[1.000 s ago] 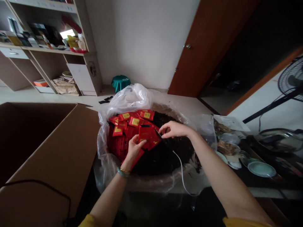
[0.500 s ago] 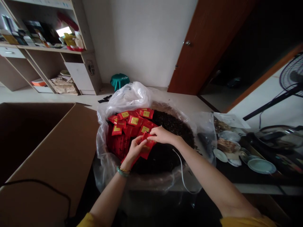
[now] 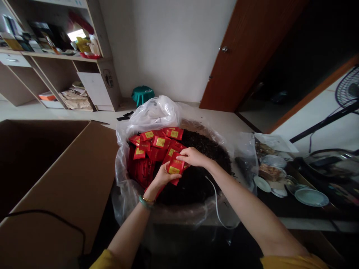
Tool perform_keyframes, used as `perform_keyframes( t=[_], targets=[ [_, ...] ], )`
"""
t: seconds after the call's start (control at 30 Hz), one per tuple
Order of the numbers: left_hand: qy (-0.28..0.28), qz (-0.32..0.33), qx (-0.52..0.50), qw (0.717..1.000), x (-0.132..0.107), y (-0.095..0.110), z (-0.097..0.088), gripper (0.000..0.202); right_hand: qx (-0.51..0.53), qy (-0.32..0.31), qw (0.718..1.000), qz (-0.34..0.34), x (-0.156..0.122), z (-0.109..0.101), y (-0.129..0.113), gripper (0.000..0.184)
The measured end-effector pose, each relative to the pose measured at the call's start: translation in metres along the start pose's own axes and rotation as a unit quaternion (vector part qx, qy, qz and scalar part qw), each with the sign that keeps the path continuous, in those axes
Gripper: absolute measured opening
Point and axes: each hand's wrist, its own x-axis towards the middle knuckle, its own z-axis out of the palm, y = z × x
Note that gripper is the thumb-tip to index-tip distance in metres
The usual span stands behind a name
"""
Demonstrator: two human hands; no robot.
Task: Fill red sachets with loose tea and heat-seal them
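Observation:
A small red packet (image 3: 175, 164) with a yellow label is between my two hands, over a wide container lined with clear plastic (image 3: 123, 198). My left hand (image 3: 162, 176) grips its lower left side, thumb across the front near the label. At its upper right edge, my right hand (image 3: 193, 157) pinches it with the fingertips. Dark loose tea leaves (image 3: 210, 149) fill much of the container. More red packets (image 3: 159, 142) lie heaped on the left of the leaves, and a tight row of packets (image 3: 140, 170) stands below that heap.
An open cardboard box (image 3: 70, 175) stands on the left. To the right are a pale green dish (image 3: 311, 197), several small bowls and a tray with a kettle-like glass lid. A white cord (image 3: 215, 201) hangs over the container's front. Behind are a green-covered bin (image 3: 142, 95) and shelves.
The packet in my hands has turned, and its front with the yellow label now faces me. My left thumb has moved down onto it. The view has shifted slightly.

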Motion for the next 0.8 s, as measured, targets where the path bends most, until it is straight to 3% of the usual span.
perform_keyframes(
  t=[0.1,0.27,0.4,0.5,0.57,0.8],
  targets=[
    [0.001,0.017,0.013,1.000,0.001,-0.002,-0.001,0.058,0.007,-0.007,1.000,0.014,0.000,0.000,-0.001,0.040],
    [-0.004,0.035,0.037,0.999,0.003,-0.009,-0.003,0.059,0.136,-0.020,0.987,0.085,-0.001,-0.009,0.000,0.048],
    [-0.013,0.067,0.121,0.990,0.003,-0.014,-0.005,0.063,0.145,-0.160,0.970,0.116,-0.005,-0.026,0.002,0.031],
    [-0.036,0.081,0.179,0.980,0.002,-0.017,-0.007,0.060,0.131,-0.287,0.940,0.128,-0.007,-0.035,0.001,0.041],
    [-0.044,0.085,0.206,0.974,0.001,-0.017,-0.008,0.059,0.117,-0.323,0.931,0.127,-0.006,-0.035,-0.001,0.043],
    [-0.015,0.087,0.226,0.970,0.001,-0.020,-0.010,0.075,0.007,-0.249,0.964,0.095,0.004,-0.010,-0.009,0.024]
  ],
)
